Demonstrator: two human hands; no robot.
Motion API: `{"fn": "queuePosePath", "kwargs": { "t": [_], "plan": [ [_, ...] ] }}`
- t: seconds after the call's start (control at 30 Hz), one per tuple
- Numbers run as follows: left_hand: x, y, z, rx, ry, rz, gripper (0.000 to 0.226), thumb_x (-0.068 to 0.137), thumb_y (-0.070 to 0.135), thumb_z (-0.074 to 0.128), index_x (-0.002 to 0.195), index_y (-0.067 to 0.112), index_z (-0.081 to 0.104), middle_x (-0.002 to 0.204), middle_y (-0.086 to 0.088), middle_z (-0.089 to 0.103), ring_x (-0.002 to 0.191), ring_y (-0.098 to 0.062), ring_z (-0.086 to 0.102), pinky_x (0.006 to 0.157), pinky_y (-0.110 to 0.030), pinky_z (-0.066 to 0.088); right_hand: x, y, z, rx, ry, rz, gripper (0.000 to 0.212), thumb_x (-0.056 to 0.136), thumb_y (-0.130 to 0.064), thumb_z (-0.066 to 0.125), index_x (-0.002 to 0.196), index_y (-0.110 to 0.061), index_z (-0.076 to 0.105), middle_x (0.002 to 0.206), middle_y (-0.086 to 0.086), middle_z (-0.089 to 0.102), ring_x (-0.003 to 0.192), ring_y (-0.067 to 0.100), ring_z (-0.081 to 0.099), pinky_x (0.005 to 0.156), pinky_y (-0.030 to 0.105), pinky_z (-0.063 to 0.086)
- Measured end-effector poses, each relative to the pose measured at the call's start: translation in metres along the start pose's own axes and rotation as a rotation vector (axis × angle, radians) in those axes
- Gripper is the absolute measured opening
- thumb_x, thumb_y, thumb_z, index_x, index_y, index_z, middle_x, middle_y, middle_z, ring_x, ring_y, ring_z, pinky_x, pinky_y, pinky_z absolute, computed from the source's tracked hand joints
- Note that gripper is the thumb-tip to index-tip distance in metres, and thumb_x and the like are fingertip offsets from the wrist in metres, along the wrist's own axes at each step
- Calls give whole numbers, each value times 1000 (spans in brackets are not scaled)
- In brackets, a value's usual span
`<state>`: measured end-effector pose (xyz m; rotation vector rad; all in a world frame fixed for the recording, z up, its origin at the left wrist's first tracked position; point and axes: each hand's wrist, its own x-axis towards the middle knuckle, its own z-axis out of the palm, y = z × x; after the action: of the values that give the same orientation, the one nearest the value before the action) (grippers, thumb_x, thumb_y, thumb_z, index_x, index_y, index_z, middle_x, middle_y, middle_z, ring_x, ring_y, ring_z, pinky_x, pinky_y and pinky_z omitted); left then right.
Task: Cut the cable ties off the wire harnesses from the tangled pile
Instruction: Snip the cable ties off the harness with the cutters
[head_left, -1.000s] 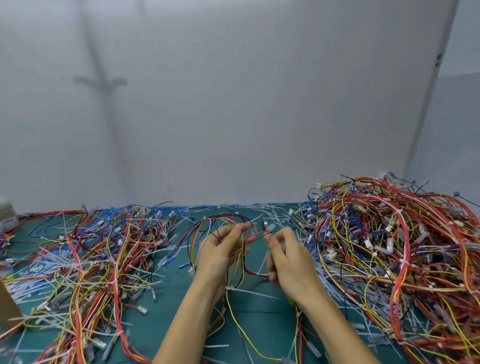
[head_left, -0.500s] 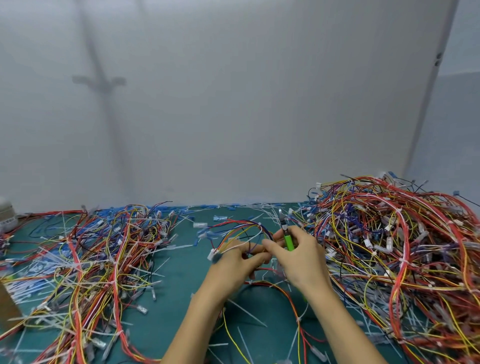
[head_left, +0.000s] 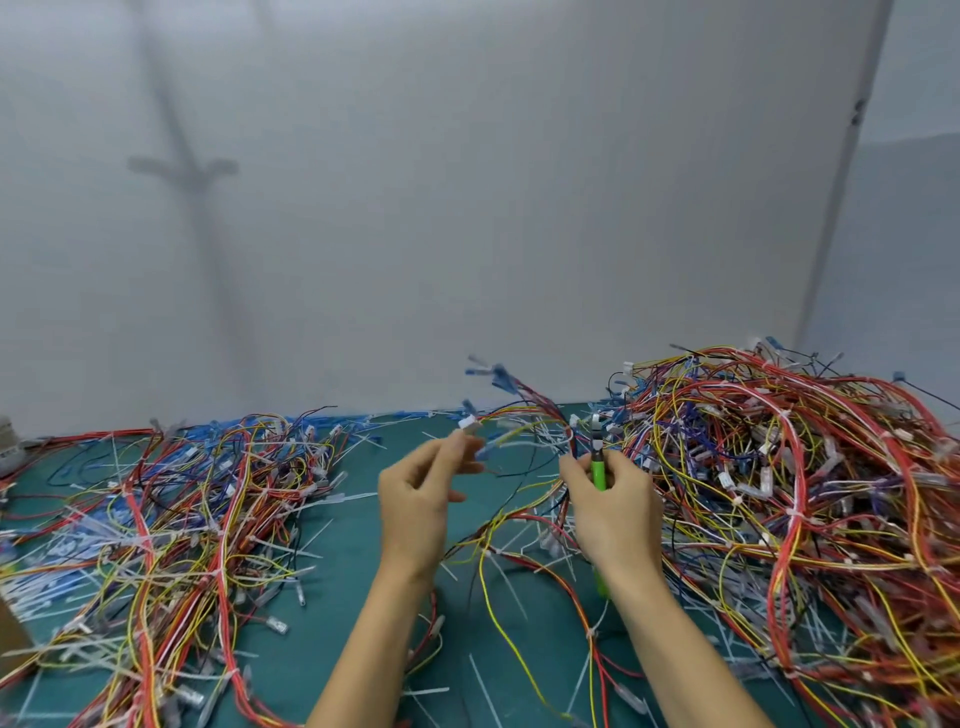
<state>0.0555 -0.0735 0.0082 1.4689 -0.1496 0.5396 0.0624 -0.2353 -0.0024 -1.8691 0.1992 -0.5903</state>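
Head view, left hand (head_left: 415, 499) drawn leftward, harness (head_left: 524, 413) raised beside cutter (head_left: 598, 470)

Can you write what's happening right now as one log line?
left hand: pinches end of multicoloured wire harness | right hand: grips green-handled cutters | tangled wire pile: at right

One wide-angle camera, worn on the head, looked forward and a little down over the table (head_left: 358, 545), near the left hand (head_left: 415, 504) and right hand (head_left: 615, 512), facing the wall (head_left: 467, 208) behind it.
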Motion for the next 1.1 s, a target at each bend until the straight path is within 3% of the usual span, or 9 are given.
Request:
{"fn": "queuePosePath", "kwargs": {
  "t": [0.13,0.27,0.4,0.5,0.63,0.73,0.83,0.97,1.1],
  "plan": [
    [7,-7,-7,-11,101,-146,14,94,19,60,88,14,71,83,1,75,81,-14,69,63,-23,51,3,2,1,127,37,58,32,87,-31,66,62,-15,54,45,-7,45,43,9,38,44,26,28],
    [6,-12,-11,58,-257,-288,24,94,28,57,99,11,73,100,0,75,93,-18,70,85,-33,51,8,5,0,217,71,77,34,89,-29,66,61,-17,52,46,-8,43,46,14,39,49,28,29],
    [0,-5,-10,64,-571,-312,35,76,35,73,96,6,74,91,-7,75,68,-9,59,66,-17,48,12,6,-1,261,102,81,29,88,-30,69,66,-17,55,55,-4,50,53,20,43,58,33,37],
    [-2,-2,-10,94,-642,-295,27,75,24,74,94,5,72,83,-2,70,71,-7,56,63,-16,43,10,6,2,231,140,71,29,87,-30,70,66,-17,55,56,-5,52,53,16,45,58,34,38],
    [-3,1,-10,126,-666,-258,12,85,1,68,97,-1,70,78,-4,63,60,-11,50,57,-18,43,8,7,4,185,148,92,28,86,-32,70,66,-18,55,56,-6,53,54,16,48,56,32,40],
    [-3,1,-10,123,-692,-279,22,89,0,62,110,0,67,82,-2,68,63,-9,56,60,-18,45,10,10,5,200,121,122,30,85,-34,71,66,-17,56,57,-2,55,56,21,50,62,35,43],
    [-2,6,-8,85,-712,-371,26,90,13,59,113,5,69,87,-6,73,63,-13,62,63,-19,49,10,12,6,259,54,148,29,85,-36,71,68,-16,59,58,5,60,56,24,53,62,37,46],
    [7,4,2,80,-631,-617,34,100,28,42,93,7,68,66,-3,69,51,-15,64,51,-19,43,9,10,7,329,-46,148,19,85,-25,71,70,-18,62,48,-1,58,48,17,52,57,34,44],
    [1,-6,-12,98,-548,-383,35,83,44,66,86,10,73,66,1,63,60,-10,59,55,-16,43,6,8,10,317,-109,114,12,86,-20,70,75,-18,66,45,-4,58,42,7,55,53,29,45]
  ]
}}
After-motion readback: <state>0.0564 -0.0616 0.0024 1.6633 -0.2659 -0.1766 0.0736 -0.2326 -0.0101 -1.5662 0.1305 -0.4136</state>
